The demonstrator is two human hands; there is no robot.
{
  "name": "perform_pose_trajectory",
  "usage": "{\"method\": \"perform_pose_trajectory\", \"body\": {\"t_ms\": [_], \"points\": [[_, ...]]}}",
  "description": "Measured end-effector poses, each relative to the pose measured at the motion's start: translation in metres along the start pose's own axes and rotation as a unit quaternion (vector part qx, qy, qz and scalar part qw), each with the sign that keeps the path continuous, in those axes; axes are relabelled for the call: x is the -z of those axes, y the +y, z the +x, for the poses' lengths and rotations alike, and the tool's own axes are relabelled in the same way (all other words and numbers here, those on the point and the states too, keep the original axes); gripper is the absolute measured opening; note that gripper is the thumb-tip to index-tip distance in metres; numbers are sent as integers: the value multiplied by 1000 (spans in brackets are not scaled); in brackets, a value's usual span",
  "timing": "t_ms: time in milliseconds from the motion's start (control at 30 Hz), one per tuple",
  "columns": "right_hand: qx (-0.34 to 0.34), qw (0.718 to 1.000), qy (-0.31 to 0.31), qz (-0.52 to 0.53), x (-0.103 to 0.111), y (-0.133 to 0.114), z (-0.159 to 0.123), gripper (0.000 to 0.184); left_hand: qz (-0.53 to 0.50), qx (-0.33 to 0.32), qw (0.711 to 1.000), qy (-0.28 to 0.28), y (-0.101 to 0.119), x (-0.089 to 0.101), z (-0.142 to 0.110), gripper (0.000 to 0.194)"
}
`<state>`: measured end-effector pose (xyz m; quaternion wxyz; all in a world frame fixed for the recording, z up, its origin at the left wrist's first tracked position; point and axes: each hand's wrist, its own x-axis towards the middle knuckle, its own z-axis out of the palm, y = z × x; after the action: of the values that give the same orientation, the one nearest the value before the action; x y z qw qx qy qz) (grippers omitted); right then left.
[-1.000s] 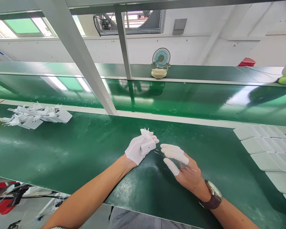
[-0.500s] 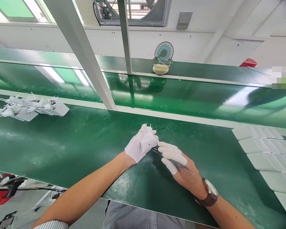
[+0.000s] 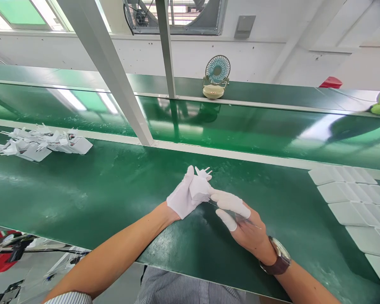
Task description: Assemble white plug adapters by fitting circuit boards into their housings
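My left hand [image 3: 181, 199], in a white glove, is closed around a small white plastic housing with prongs [image 3: 199, 188]. The prongs point up and away from me, toward the back of the bench. White finger covers are on my right hand [image 3: 237, 213], which is closed on thin metal tweezers [image 3: 252, 223]. Their tips lie by the housing's lower right edge; whether they touch it I cannot tell. The index fingertip of that hand is at the housing's right side.
A pile of similar white pronged parts [image 3: 44, 141] lies at the left of the green bench [image 3: 120, 181]. Flat white panels [image 3: 345, 213] overlap in rows at the right. A grey post [image 3: 114, 71] rises behind; a small fan [image 3: 218, 71] stands on the shelf.
The housing has tilted in my left hand, so its prongs now lean to the right and show more. My right hand has shifted slightly, its fingers staying beside the housing.
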<state>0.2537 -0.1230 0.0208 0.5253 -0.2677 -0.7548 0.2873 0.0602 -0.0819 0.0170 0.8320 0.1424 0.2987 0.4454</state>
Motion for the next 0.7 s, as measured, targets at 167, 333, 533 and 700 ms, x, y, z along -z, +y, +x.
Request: {"method": "perform_pose_trajectory", "body": {"t_ms": [167, 333, 533, 700], "points": [[13, 1000, -15, -23, 0, 0, -2, 43, -1, 20, 1000, 20, -3, 2, 1, 75], [16, 999, -24, -42, -1, 0, -1, 38, 9, 36, 999, 27, -4, -4, -1, 63], [26, 998, -35, -46, -2, 4, -1, 41, 31, 24, 999, 31, -6, -2, 1, 57], [38, 997, -54, -48, -2, 9, -4, 45, 45, 9, 999, 26, -6, -6, 0, 52]]}}
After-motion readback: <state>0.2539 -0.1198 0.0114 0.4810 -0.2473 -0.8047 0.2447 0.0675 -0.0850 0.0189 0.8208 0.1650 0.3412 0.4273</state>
